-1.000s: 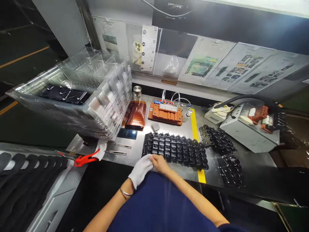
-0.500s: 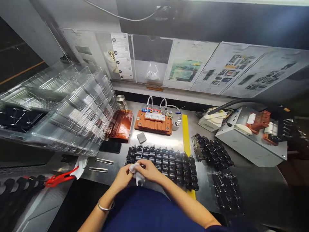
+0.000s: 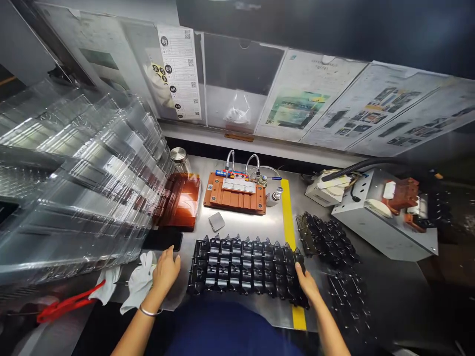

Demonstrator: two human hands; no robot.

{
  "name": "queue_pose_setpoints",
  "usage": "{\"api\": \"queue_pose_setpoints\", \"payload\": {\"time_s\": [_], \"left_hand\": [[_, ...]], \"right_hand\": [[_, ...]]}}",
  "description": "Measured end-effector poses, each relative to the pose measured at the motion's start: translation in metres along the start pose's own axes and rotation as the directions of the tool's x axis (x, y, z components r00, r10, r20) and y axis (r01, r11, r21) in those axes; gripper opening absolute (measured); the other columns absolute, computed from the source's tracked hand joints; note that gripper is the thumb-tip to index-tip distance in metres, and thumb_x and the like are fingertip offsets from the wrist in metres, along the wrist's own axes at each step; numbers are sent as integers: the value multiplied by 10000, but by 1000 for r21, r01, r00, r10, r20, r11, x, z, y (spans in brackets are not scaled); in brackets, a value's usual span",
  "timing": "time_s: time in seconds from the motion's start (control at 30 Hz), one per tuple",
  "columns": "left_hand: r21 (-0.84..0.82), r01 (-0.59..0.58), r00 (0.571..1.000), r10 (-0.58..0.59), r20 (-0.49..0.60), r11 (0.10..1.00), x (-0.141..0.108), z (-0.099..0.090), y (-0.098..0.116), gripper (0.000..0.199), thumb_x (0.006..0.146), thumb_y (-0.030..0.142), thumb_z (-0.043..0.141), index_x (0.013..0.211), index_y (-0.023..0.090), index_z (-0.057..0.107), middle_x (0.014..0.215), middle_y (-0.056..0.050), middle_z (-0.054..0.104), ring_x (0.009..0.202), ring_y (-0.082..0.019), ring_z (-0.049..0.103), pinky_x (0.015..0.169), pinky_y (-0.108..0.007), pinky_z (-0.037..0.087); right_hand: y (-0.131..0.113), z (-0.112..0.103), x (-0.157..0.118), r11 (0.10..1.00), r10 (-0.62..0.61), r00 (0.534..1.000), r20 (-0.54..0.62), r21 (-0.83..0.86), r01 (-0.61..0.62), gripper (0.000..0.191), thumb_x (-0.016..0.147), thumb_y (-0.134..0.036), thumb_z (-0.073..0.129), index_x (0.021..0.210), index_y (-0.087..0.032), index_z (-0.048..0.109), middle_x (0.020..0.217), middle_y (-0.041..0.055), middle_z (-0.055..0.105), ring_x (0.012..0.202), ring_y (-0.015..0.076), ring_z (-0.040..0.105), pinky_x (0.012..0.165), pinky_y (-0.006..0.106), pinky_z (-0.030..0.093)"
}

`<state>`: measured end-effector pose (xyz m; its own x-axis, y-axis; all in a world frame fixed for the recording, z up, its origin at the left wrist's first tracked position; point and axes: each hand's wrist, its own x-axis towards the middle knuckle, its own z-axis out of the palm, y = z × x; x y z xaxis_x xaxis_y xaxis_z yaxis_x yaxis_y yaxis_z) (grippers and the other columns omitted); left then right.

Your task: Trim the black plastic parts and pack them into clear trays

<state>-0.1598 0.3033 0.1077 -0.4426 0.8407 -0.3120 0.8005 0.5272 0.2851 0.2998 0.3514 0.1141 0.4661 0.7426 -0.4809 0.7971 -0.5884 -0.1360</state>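
A row of black ribbed parts (image 3: pixel 245 264) lies on the metal table in front of me. My right hand (image 3: pixel 307 282) is at its right end, thumb on top and the other fingers hidden beneath or behind it. Left of the row, my left hand (image 3: pixel 166 269) is empty with its fingers apart, just below a dark phone (image 3: pixel 163 240). Beside that hand lies a white cloth or glove (image 3: pixel 139 282). An orange-brown fixture (image 3: pixel 235 195) with two metal clamps stands behind the row.
Stacked clear plastic trays (image 3: pixel 100 183) fill the left. Amber plates (image 3: pixel 181 200) and a glass jar (image 3: pixel 179 159) stand beside them. More black parts (image 3: pixel 328 237) and a grey metal box (image 3: pixel 382 227) are at the right. Red-handled scissors or pliers (image 3: pixel 67 306) are at lower left.
My hands have parted, the right moving to the right end of the black row and the left moving left. The white cloth is out of my hands and on the left. The view has shifted.
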Motion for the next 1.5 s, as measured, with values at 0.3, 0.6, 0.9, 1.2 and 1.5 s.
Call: {"api": "queue_pose_setpoints", "payload": {"time_s": [0.3, 0.6, 0.9, 1.2, 1.5], "left_hand": [[-48, -220, 969, 213, -129, 974, 86, -7, 19, 570, 801, 128, 469, 1367, 68, 466, 1503, -209, 362, 1415, -385, 253, 1122, -624, 179], [-291, -274, 958, 234, -164, 917, 70, 8, 9, 554, 751, 57, 409, 1278, 119, 566, 1427, -145, 500, 1369, -263, 391, 1153, -475, 256], [-677, 127, 949, -287, -129, 725, 56, -14, -40, 317, 785, 386, 504, 969, 163, 633, 916, -124, 689, 797, -231, 675, 721, -368, 563], [-910, 289, 946, -234, 224, 297, 82, -53, -16, 547, 765, 619, 526, 964, 113, 587, 867, -161, 720, 698, -222, 714, 603, -367, 580], [-912, 17, 988, 131, 77, 410, 62, -76, 42, 352, 659, 412, 703, 899, 155, 697, 903, -84, 740, 840, -217, 684, 822, -359, 543]], "right_hand": [[-105, -11, -4, 976, -192, 981, -16, -105, 189, 542, 896, -509, 354, 1208, -132, 588, 1218, 308, 576, 1206, 472, 512, 938, 646, 418], [-353, 98, -82, 353, -896, 334, 294, 13, 936, 621, 843, -283, 631, 1394, -98, 411, 1484, 178, 394, 1386, 295, 341, 1161, 446, 274], [-379, 140, -91, 112, -916, 88, 392, 38, 993, 331, 928, -110, 452, 1226, -134, 594, 1396, 145, 520, 1357, 229, 416, 1124, 447, 342], [-368, 106, -99, 121, -972, 91, 218, 129, 984, 293, 955, -206, 440, 1128, -165, 673, 1231, 126, 656, 1176, 220, 584, 1008, 388, 461], [-336, 43, -109, 234, -969, 245, -1, 293, 927, 292, 914, -305, 511, 1122, -179, 672, 1074, 96, 710, 1008, 188, 656, 913, 317, 512]]}}
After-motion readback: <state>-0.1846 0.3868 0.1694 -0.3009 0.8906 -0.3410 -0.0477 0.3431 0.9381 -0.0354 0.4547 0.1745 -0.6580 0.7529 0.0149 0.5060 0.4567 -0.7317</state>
